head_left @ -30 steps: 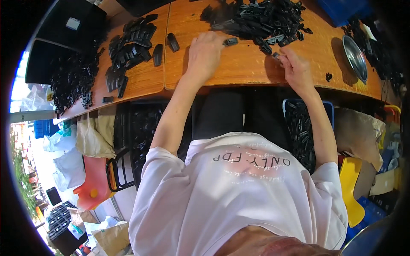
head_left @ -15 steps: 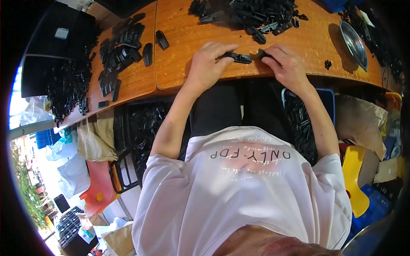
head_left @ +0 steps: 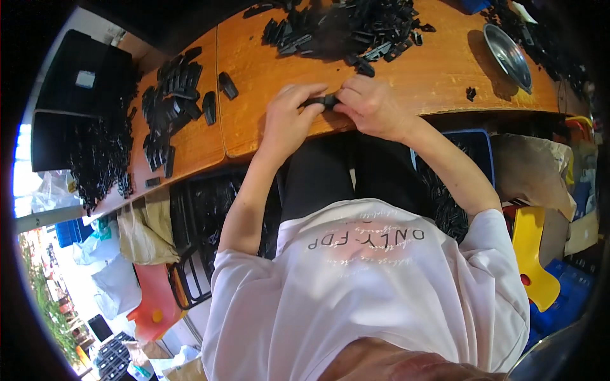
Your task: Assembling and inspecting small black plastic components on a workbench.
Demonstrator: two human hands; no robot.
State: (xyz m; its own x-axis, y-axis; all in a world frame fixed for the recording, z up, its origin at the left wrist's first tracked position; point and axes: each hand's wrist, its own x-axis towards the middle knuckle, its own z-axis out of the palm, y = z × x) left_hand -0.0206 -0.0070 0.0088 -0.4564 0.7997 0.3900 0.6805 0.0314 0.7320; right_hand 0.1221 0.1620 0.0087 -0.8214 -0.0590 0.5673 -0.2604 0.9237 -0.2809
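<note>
My left hand and my right hand meet over the near edge of the wooden table. Both pinch one small black plastic part between their fingertips. A big heap of the same black parts lies just beyond my hands at the far side of the table. To the left, a group of finished-looking black pieces is laid out on the table's left board.
A round metal bowl sits at the table's right. A black crate of parts stands under the table on the left, a blue bin with parts on the right. A yellow stool stands at far right.
Both hands drew back from the heap toward the table's near edge and came together. The right hand joined the left on one black part.
</note>
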